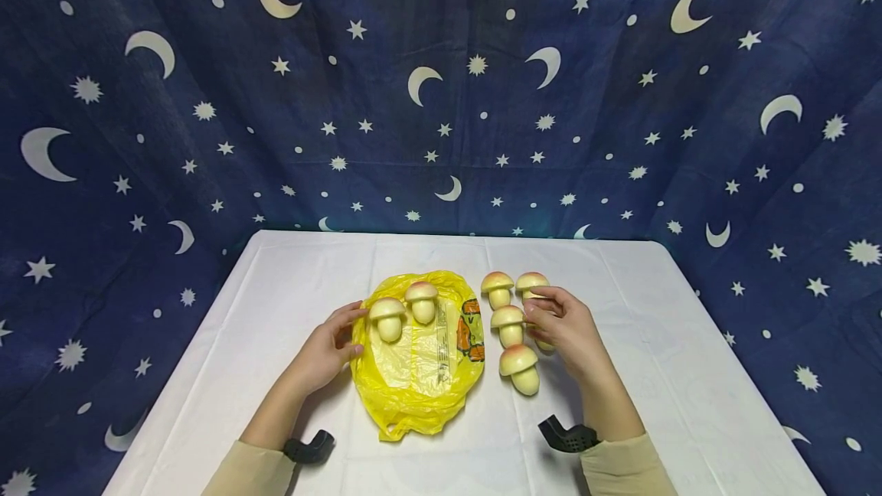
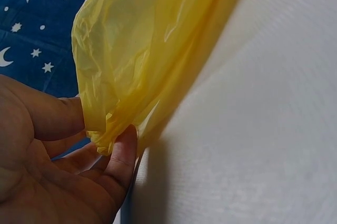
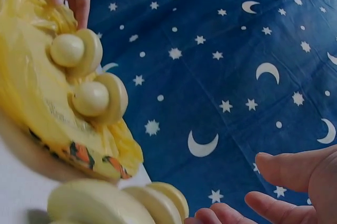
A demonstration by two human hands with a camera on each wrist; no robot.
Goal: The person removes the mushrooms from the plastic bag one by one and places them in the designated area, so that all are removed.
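A yellow plastic bag (image 1: 403, 406) lies spread on the white surface (image 1: 303, 266), just below the centre of the frame in the head view. The left hand (image 1: 324, 350) is at its left edge; the left wrist view shows the thumb and fingers pinching a gathered fold of the plastic. Two toy mushrooms (image 1: 388, 320) rest on the upper part of the bag, side by side, their caps toward the top of the frame. An orange print (image 1: 471, 330) shows along the bag's right side.

Right of the bag, more mushrooms (image 1: 520, 370) lie in a cluster on the surface; five can be made out, one mostly covered by the right hand (image 1: 568, 331). That hand is over the cluster's right side, thumb and fingers apart, with nothing seen in its grasp; whether a fingertip touches a mushroom is hard to tell from here.

Beige sleeves (image 1: 251, 469) enter from the bottom of the frame, and a dark blue cloth (image 1: 386, 136) with pale moons and stars fills the upper half.
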